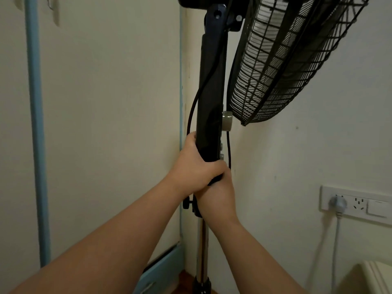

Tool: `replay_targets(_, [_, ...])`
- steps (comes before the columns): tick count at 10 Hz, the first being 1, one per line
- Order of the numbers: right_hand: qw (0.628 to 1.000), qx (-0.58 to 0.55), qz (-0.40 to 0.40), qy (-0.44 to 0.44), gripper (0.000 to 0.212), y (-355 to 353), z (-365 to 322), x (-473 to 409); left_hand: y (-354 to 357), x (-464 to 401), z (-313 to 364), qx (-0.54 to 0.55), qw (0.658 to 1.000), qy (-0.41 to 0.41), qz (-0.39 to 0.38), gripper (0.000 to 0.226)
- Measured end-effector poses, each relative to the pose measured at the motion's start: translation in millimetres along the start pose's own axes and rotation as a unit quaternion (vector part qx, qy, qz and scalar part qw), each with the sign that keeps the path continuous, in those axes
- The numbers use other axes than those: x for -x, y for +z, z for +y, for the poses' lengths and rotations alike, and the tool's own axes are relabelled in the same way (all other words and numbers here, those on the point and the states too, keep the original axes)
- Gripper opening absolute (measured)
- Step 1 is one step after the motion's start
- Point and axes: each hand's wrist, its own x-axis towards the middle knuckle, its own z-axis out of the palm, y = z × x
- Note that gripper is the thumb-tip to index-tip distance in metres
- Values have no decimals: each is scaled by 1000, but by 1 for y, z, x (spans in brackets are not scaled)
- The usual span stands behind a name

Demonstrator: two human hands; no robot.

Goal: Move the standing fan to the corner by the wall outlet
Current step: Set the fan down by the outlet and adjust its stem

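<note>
Two bare hands grip the black column of a standing fan (210, 98) that stands in the corner of a cream-walled room: the left hand (195, 166) wraps its fingers round the column's lower end, and the right hand (216, 198) clasps the column just below, touching the left. Above the hands hangs the fan's wire cage (286, 60); to the right of the right hand, lower on the wall, sits a wall outlet (356, 203) with a plug (337, 203) in it

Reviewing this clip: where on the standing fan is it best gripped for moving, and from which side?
Probably the black column just above the height knob, from the near side, where the left hand and right hand wrap it now. It is narrow and clear of the cage.
</note>
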Motion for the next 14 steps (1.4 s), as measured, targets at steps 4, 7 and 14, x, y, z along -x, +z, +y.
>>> replay_targets(4, [982,32,-181,35,53,-31,-6,-20,13,5,-3,40,998,13,54,62])
replay_targets(7, [979,-21,-194,54,34,-33,-3,-5,14,7,-4,83,995,19,60,58])
replay_targets(14, [991,-8,-99,86,32,-22,1,3,1,4,-10,189,980,6,-54,58])
